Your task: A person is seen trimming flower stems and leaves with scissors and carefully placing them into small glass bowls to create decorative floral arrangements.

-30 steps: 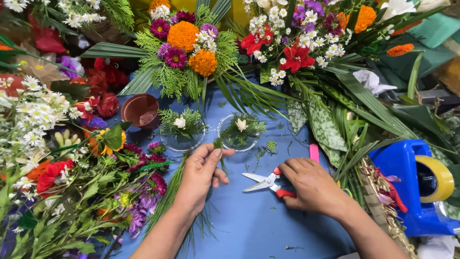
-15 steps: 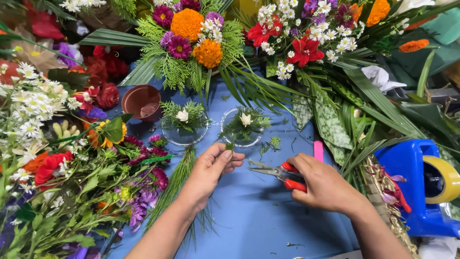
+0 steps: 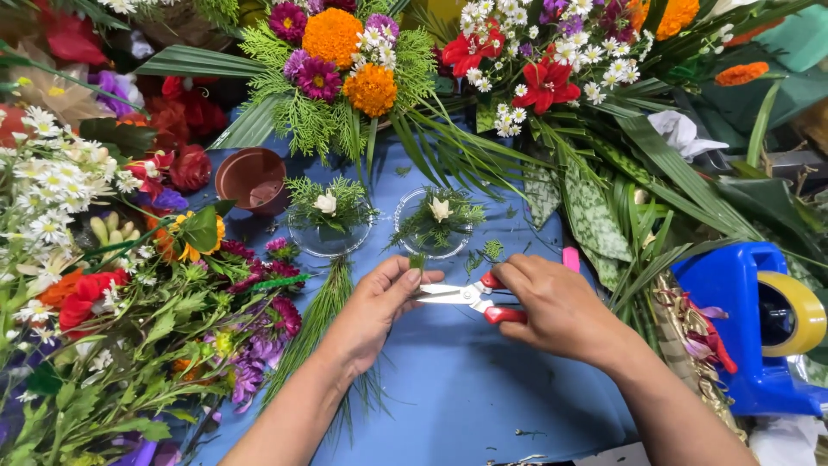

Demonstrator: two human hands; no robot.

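Both hands sit lower on the blue table (image 3: 483, 397) vs. 0.5 s ago; scissors now level, tips toward the sprig.

Left hand (image 3: 375, 315): thumb + forefinger pinched together on a small green sprig (image 3: 417, 260), held just below the right-hand glass dish (image 3: 435, 226). Right hand (image 3: 561, 306): fingers closed round the red handles of the scissors (image 3: 470, 296), blades nearly closed.

Handling (judged): sprig very light, soft, feathery, crushes easily; pinch at stem base, light pressure. Scissors rigid, steel blades, plastic grips.

Each dish: clear, round, lined w/ fern-like greens, one white bud at centre.
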